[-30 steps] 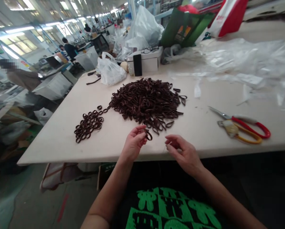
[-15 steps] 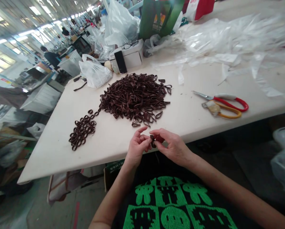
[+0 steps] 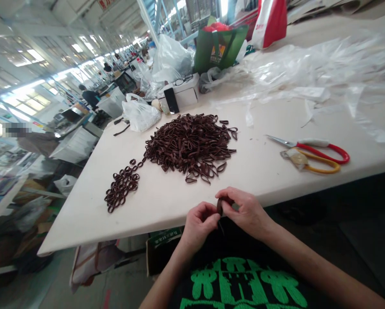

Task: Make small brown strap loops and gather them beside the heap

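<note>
Close to the table's front edge, my left hand [image 3: 201,224] and my right hand [image 3: 245,209] pinch a small dark brown strap loop [image 3: 219,206] between them. Fingertips of both hands are closed on it and partly cover it. Something thin and dark hangs below the left fingertips; I cannot make out what it is. Beyond my hands lies a large heap of brown teardrop-shaped strap loops [image 3: 189,143]. Left of that heap is a smaller group of rounder brown rings [image 3: 122,187], with a short line of rings trailing toward the heap.
On the table [image 3: 263,184], red-handled scissors [image 3: 324,146] and a yellow-handled tool [image 3: 322,166] lie to the right. Behind are clear plastic sheeting [image 3: 285,64], a green bag [image 3: 219,49], a white box [image 3: 187,92], a phone [image 3: 171,101] and a white plastic bag [image 3: 140,113].
The view has tilted up, so the table sits lower and further right. My hands have shifted their grip on the brown loop, which now stands more upright between them.
</note>
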A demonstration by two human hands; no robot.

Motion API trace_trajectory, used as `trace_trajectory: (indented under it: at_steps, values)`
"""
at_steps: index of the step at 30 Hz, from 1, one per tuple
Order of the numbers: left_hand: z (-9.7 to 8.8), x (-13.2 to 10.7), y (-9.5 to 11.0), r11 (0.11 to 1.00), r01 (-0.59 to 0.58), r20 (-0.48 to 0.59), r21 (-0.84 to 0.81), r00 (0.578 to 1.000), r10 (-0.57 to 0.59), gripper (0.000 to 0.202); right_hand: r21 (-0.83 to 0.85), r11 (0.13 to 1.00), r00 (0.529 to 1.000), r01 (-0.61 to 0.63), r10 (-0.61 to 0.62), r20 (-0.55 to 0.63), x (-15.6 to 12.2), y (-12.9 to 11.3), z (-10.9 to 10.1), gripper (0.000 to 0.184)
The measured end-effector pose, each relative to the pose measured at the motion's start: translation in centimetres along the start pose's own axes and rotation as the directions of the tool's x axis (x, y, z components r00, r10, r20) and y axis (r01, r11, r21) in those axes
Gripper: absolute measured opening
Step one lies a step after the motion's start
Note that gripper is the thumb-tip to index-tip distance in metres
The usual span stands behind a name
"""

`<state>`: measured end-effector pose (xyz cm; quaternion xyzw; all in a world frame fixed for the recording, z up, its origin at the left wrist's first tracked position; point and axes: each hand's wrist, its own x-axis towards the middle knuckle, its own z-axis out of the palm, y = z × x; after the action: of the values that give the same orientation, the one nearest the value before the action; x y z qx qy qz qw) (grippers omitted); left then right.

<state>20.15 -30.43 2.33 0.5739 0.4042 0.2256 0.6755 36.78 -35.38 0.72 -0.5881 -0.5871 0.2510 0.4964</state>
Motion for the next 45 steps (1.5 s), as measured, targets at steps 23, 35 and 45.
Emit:
trace_trajectory:
  at_steps: [23, 35, 45]
  values:
    - [-0.9, -0.2, -0.8, 0.960, -0.167, -0.105, 0.225, 0.975, 0.195, 0.018, -0.052, 0.993, 0.976, 0.103, -0.091, 0.196, -0.5, -1.7, 0.1, 0.012]
    - [0.4, 0.0, -1.7, 0.778, -0.145, -0.286, 0.611, 0.876, 0.388, 0.003, -0.413, 0.905, 0.995, -0.101, 0.103, -0.017, -0.2, -1.6, 1.8, 0.016]
    - [-0.7, 0.7, -2.7, 0.823, -0.108, -0.330, 0.558, 0.881, 0.339, 0.008, -0.066, 0.970, 0.958, -0.236, 0.243, 0.150, 0.6, -1.5, 1.5, 0.005]
